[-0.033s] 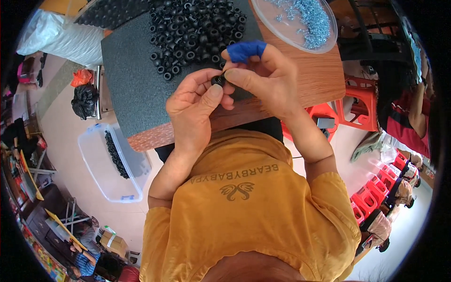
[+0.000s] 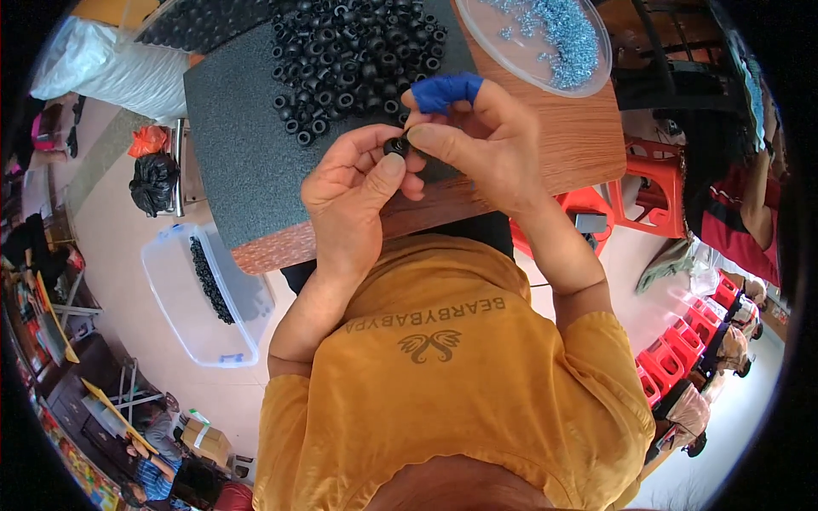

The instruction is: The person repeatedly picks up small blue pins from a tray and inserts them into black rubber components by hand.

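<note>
A small round black plastic part with a hole (image 2: 395, 147) is pinched between the thumb and fingers of my left hand (image 2: 354, 183). Right against it, the thumb and index finger of my right hand (image 2: 494, 149) close together at the part's upper edge. What lies between those right fingertips is too small and hidden to make out. Blue tape (image 2: 445, 92) wraps my right index finger. Just beyond both hands, a heap of similar black parts (image 2: 358, 64) covers the dark grey mat (image 2: 239, 153).
The wood-grain table (image 2: 579, 140) carries a clear round tray (image 2: 477, 43) of small shiny blue-silver pieces at far right. On the floor at left sits a clear plastic bin (image 2: 175, 298) with some black parts. Red stools (image 2: 656, 187) stand at right; other people work farther off.
</note>
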